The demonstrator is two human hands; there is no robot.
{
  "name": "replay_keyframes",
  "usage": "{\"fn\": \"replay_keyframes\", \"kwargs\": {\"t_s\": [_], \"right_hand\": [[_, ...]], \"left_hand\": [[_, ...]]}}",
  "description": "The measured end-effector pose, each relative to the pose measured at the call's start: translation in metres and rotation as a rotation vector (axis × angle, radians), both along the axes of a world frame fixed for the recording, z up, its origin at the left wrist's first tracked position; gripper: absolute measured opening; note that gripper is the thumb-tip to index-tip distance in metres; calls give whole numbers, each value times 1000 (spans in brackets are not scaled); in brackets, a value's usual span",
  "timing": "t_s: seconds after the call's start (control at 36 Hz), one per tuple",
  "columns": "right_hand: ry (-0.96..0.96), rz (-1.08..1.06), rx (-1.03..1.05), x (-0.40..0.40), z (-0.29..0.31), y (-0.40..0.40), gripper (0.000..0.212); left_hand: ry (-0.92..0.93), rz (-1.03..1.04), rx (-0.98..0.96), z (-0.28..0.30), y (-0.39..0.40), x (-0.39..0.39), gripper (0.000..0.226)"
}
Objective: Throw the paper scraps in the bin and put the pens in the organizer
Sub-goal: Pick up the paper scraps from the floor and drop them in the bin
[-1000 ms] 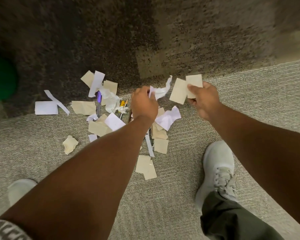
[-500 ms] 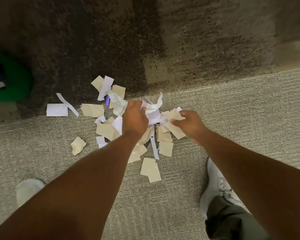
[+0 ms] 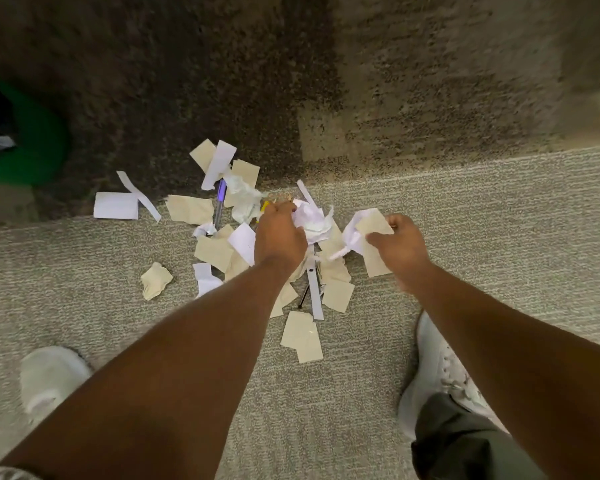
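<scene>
Both arms stretched down and forward, bare forearms. Left hand (image 3: 280, 237) knuckles up, fingers curled closed around crumpled white paper (image 3: 310, 220). Right hand (image 3: 400, 245) just beside it — pinching tan and white scraps (image 3: 369, 233), thumb on top.

Dim, even indoor light, no glare. Soft shadows under paper scraps (image 3: 191, 209). Edges bow and blur; far carpet (image 3: 187, 81) murky, slightly smeared throughout.

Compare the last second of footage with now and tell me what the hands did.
Both hands dropped from above the pile into it. The left hand now grips crumpled white paper; the right hand keeps its tan scraps and has gathered white ones too. The purple pen and outlying scraps stayed put.
</scene>
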State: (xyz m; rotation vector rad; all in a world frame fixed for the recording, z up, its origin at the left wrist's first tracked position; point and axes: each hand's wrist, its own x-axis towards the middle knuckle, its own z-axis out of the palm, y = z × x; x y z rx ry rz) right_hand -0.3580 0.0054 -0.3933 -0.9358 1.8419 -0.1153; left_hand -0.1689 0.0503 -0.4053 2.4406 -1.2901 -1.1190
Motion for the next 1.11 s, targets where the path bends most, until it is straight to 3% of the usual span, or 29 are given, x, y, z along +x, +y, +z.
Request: {"fn": "replay_keyframes", "kwargs": {"t_s": [0.14,0.25,0.39,0.53,0.69,1.11], "right_hand": [[-242,-146,38,-13,8,-2,38],[-338,-157,148,-16,11,6,34],[-252,-23,268,-11,15,32,31],[-210,108,342,-1,13,61,28],[4,328,210,15,7,81,9],[-30,259,122,36,60,50,23]], "left_hand": [[-84,-27,60,-8,0,-5,60],[-140,-72,95,-12,1,-8,40],[-174,-139,43,-9,5,-7,27],[-59,-109,-96,0,3,0,20],[77,-90,-213,16,1,7,27],[57,32,-210,74,20,43,22]]}}
